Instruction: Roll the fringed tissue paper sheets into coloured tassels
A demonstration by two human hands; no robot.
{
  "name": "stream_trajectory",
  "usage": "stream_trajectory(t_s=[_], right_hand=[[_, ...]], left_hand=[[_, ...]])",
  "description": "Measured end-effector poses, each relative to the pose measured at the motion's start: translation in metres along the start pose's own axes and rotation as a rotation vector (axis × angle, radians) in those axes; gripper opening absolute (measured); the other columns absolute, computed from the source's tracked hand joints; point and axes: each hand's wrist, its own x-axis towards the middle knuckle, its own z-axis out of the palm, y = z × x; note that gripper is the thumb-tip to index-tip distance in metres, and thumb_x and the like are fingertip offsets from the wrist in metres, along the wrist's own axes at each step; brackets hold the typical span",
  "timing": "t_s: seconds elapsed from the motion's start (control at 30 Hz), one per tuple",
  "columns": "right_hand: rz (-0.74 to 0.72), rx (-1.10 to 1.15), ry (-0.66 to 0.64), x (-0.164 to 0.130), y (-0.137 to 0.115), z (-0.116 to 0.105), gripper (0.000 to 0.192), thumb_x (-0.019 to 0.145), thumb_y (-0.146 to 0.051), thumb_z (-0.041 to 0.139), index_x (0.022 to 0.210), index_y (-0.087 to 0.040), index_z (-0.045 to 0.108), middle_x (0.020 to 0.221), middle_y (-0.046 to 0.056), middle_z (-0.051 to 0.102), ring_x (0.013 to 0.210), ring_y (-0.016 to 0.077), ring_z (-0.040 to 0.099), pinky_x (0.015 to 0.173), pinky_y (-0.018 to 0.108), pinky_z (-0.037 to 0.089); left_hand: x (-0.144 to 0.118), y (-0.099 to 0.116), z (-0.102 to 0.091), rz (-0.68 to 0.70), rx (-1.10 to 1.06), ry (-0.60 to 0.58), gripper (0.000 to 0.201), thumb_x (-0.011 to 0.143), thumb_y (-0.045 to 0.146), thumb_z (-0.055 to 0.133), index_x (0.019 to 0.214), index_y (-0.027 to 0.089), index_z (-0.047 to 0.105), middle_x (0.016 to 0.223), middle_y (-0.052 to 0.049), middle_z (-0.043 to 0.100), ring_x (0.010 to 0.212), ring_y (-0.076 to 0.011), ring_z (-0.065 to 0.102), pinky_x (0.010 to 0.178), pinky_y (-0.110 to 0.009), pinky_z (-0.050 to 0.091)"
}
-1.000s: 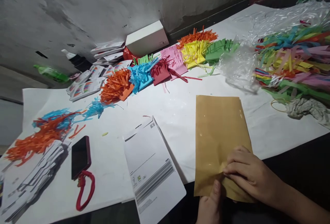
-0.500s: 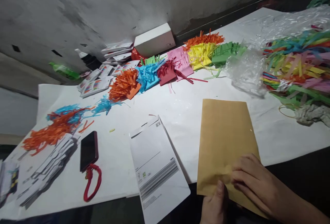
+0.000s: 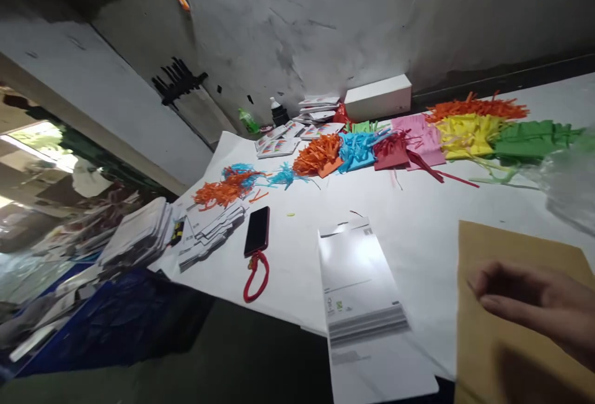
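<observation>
Item 1: brown paper (image 3: 506, 246), at four o'clock from the centre of the view, lying on the white-covered table (image 3: 297, 289). Its near end runs out of view.

Item 2: right hand (image 3: 525, 305), over item 1, slightly blurred. Fingers loosely curled, thumb parted from the fingertips, nothing visible between them. Contact with the paper: cannot tell. A dark shadow falls on the paper at six o'clock from the hand.

Item 3: left hand, out of view; state cannot be told.

Around item 1: white printed packet (image 3: 362, 261) at nine o'clock, near, its lower end jutting past the table edge; green fringed paper (image 3: 525, 142) at twelve, apart; clear plastic (image 3: 569, 175) at one.

Handling notes, by judgement: the paper looks thin and likely to crease, so flat, spread fingers suit it better than a pinch. A second hand on the opposite edge would check sliding. The packet is best left unnudged, as its overhang may tip.
</observation>
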Motion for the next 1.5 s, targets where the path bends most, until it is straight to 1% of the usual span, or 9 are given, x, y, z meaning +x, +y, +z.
stream_trajectory(t_s=[0.13, 0.2, 0.3, 0.4, 0.53, 0.93, 1.17, 1.4, 1.5], right_hand=[[0.012, 0.042, -0.22, 0.093, -0.056, 0.036, 0.025, 0.082, -0.047, 0.069, 0.083, -0.022, 0.064, 0.085, 0.003, 0.064, 0.08, 0.0193, 0.057, 0.071, 0.03, 0.047], [0.001, 0.037, -0.301, 0.142, -0.065, 0.058, 0.02, 0.081, -0.037, 0.072, 0.084, -0.019, 0.064, 0.08, 0.0, 0.062, 0.073, 0.0154, 0.056, 0.066, 0.027, 0.046], [0.046, -0.035, -0.425, 0.205, -0.061, 0.086, 0.017, 0.091, -0.031, 0.07, 0.087, -0.015, 0.064, 0.076, -0.002, 0.061, 0.066, 0.0114, 0.057, 0.063, 0.025, 0.049], [0.121, -0.138, -0.526, 0.241, -0.05, 0.102, 0.021, 0.099, -0.035, 0.065, 0.1, -0.014, 0.065, 0.089, 0.0, 0.066, 0.069, 0.012, 0.063, 0.063, 0.028, 0.055], [0.163, -0.231, -0.58, 0.253, -0.048, 0.107, 0.023, 0.099, -0.035, 0.065, 0.109, -0.015, 0.065, 0.099, 0.003, 0.068, 0.078, 0.0145, 0.067, 0.069, 0.031, 0.058], [0.182, -0.42, -0.602, 0.254, -0.061, 0.12, 0.021, 0.1, -0.035, 0.064, 0.103, -0.014, 0.065, 0.088, 0.0, 0.066, 0.066, 0.0104, 0.062, 0.058, 0.024, 0.054], [0.149, -0.56, -0.609, 0.251, -0.06, 0.121, 0.024, 0.1, -0.037, 0.063, 0.108, -0.015, 0.065, 0.092, 0.001, 0.068, 0.07, 0.0119, 0.065, 0.061, 0.026, 0.057], [-0.05, -0.767, -0.449, 0.241, -0.057, 0.13, 0.021, 0.099, -0.036, 0.065, 0.106, -0.016, 0.067, 0.106, 0.004, 0.069, 0.091, 0.0183, 0.068, 0.081, 0.037, 0.058], [-0.121, -0.867, -0.297, 0.234, -0.059, 0.13, 0.027, 0.097, -0.035, 0.066, 0.118, -0.018, 0.064, 0.115, 0.006, 0.066, 0.101, 0.0217, 0.065, 0.089, 0.043, 0.055]], left_hand=[[-0.048, 0.009, -0.075, 0.111, 0.063, 0.142, 0.03, 0.098, 0.048, 0.061, 0.117, 0.026, 0.069, 0.116, -0.008, 0.071, 0.102, -0.0248, 0.069, 0.085, -0.042, 0.059], [-0.05, 0.019, -0.107, 0.213, 0.113, 0.265, 0.033, 0.096, 0.055, 0.058, 0.113, 0.031, 0.072, 0.112, -0.007, 0.073, 0.106, -0.028, 0.069, 0.091, -0.045, 0.057], [-0.007, 0.033, -0.142, 0.405, 0.434, 0.561, 0.031, 0.095, 0.042, 0.062, 0.121, 0.029, 0.071, 0.135, -0.01, 0.064, 0.13, -0.0318, 0.056, 0.113, -0.051, 0.042], [0.054, 0.036, -0.16, 0.38, 0.632, 0.7, 0.029, 0.095, 0.027, 0.059, 0.119, 0.022, 0.072, 0.139, -0.016, 0.059, 0.132, -0.0321, 0.054, 0.112, -0.055, 0.043], [0.086, 0.024, -0.165, 0.359, 0.647, 0.638, 0.025, 0.091, 0.021, 0.064, 0.112, 0.023, 0.075, 0.132, -0.013, 0.064, 0.128, -0.0294, 0.057, 0.111, -0.052, 0.046], [0.078, 0.01, -0.163, 0.393, 0.837, 0.605, 0.03, 0.096, 0.021, 0.057, 0.125, 0.022, 0.067, 0.137, -0.013, 0.061, 0.135, -0.0294, 0.05, 0.113, -0.055, 0.043], [0.075, 0.021, -0.16, 0.364, 0.99, 0.494, 0.04, 0.097, 0.03, 0.059, 0.137, 0.027, 0.06, 0.14, -0.012, 0.056, 0.132, -0.033, 0.046, 0.112, -0.06, 0.037], [0.072, 0.038, -0.148, 0.252, 1.114, 0.425, 0.033, 0.092, 0.039, 0.067, 0.122, 0.027, 0.067, 0.135, -0.013, 0.054, 0.127, -0.0375, 0.043, 0.11, -0.065, 0.034], [0.074, 0.038, -0.147, 0.23, 1.129, 0.416, 0.034, 0.09, 0.04, 0.068, 0.122, 0.027, 0.067, 0.139, -0.013, 0.051, 0.13, -0.0392, 0.041, 0.111, -0.068, 0.031]])
